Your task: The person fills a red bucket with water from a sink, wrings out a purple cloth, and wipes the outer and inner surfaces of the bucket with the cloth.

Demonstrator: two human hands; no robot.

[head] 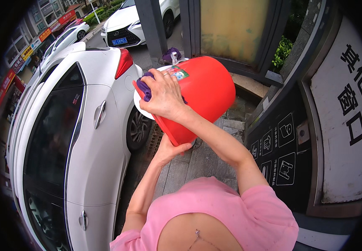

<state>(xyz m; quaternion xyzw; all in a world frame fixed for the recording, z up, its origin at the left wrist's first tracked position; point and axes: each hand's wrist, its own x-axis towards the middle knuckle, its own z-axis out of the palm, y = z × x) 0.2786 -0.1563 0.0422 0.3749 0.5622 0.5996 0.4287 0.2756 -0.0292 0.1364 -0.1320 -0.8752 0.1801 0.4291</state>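
A red plastic bucket [210, 91] lies tilted on its side in front of me, its mouth facing left. My right hand [163, 92] presses a bunched purple cloth [145, 86] against the upper part of the rim. Lower down, my left hand [170, 150] grips the rim, thumb along the outside wall. A colourful sticker [179, 72] is on the bucket wall beyond my right hand. Behind the mouth shows part of a white round surface [143, 108], perhaps a basin; the bucket hides most of it. The bucket's inside cannot be seen.
A chrome tap [174, 57] stands behind the bucket, with another purple cloth [171, 52] beside it. A white car [96, 163] is close on my left. Bins with a dark front panel [289, 175] flank my right. Grey paving [196, 166] lies below.
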